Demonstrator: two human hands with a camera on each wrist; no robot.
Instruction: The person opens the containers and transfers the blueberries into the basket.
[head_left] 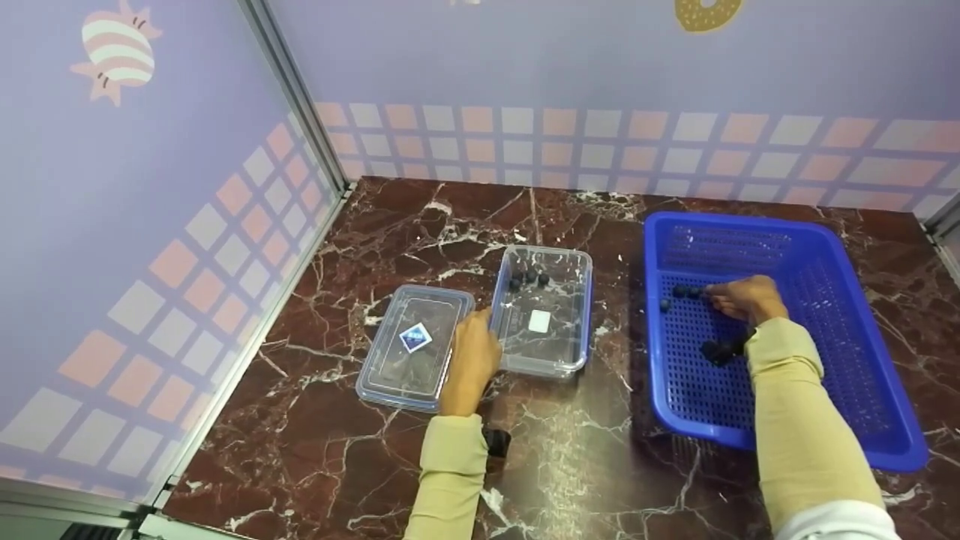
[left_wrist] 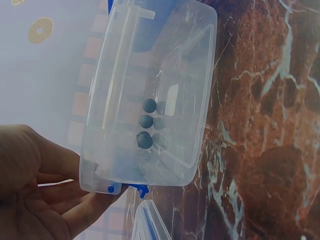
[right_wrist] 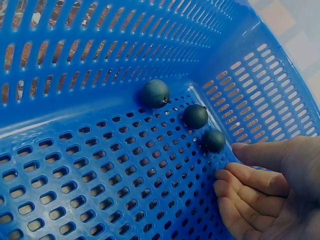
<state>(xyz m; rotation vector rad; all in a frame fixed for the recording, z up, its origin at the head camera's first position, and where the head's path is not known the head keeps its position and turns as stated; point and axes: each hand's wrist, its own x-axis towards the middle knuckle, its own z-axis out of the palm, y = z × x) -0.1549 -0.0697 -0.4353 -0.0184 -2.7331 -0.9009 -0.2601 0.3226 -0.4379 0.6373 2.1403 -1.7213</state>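
Dark balls [right_wrist: 195, 116]: three lie at ten o'clock in the blue basket [head_left: 739, 218]. Right hand [head_left: 750, 298], fingers loosely curled around nothing, sits beside the nearest; contact is unclear. Left hand [head_left: 472, 356] pinches the wall of the clear container [head_left: 559, 341]. Advisable: pinch one ball lightly, thumb opposing fingertips.

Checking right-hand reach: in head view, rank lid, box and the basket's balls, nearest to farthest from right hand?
1. Balls in the basket: just left of the right hand.
2. Box: farther left, outside the basket.
3. Lid: farthest left, past the box.
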